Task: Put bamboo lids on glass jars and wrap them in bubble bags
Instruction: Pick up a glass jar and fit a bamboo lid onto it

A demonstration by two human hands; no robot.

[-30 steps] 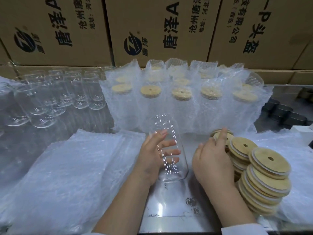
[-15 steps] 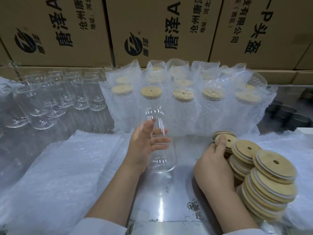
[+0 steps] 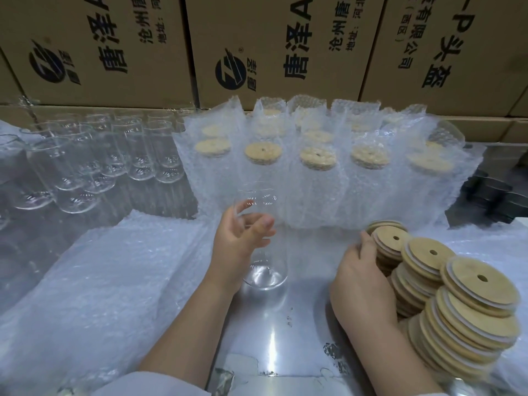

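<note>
Fig. Since 1 s ago the jar (image 3: 265, 270) has been swung from a tilt to upright. The R hand (image 3: 360, 284) has slid off the top of the lids (image 3: 428, 260) to their left flank.

L hand (image 3: 238, 244) is gripping the jar at mid-body, fingers & thumb curling round it. The mouth is pointing up, uncovered. Jar base is sitting at table (image 3: 271, 344) level, centre-front; whether it is touching the steel cannot be told.

R hand is clasping the leftmost stack of lids, w/ fingers (image 3: 365, 242) curling over the rim of the top disc and the palm lying against the stack's side. Lids are leaning in several stacks at right-front, each disc w/ a small hole & a pale ring beneath.

Flat bags (image 3: 100, 275) are lying piled at left-front, just beside the L forearm. Behind the jar, wrapped jars (image 3: 317, 178) are standing in rows, lids on, wrapping open at the top. Empty jars (image 3: 100, 164) are standing grouped at left-rear. Cartons (image 3: 285, 38) w/ printed characters are forming the bkgd wall. Dark items (image 3: 491, 195) at far right are too dim to identify.
</note>
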